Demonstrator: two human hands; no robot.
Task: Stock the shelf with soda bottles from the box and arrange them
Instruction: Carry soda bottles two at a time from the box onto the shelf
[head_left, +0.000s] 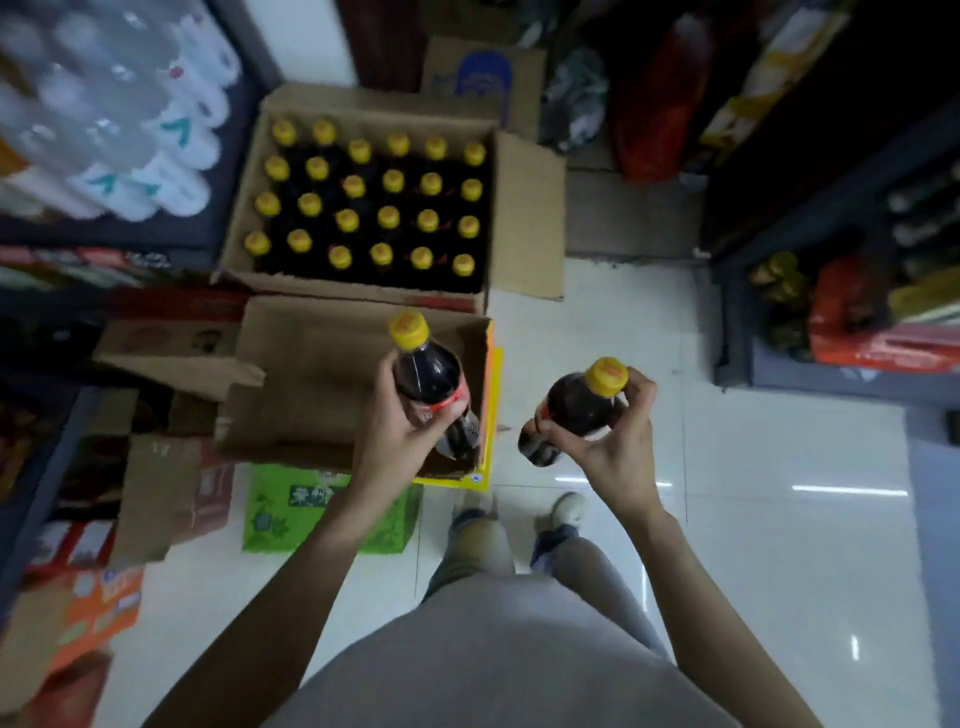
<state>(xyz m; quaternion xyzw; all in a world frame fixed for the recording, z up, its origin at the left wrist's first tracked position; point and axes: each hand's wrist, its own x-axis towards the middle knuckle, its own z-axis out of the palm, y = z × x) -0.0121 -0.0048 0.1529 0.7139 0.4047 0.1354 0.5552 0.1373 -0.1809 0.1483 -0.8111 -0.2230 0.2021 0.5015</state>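
Two soda bottles, one per grip: left hand (402, 415) wraps one bottle (434, 387) (over empty carton (311, 374)); right hand (615, 441) clasps another (576, 408).

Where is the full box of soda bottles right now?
In the head view, the full box sits on the floor, upper centre, just beyond the empty box and right of the water bottles.

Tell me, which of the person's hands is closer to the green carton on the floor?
Left. The left hand, gripping a soda bottle, is just above the green carton in the view. The right hand holds another bottle off to the carton's right, over bare floor.
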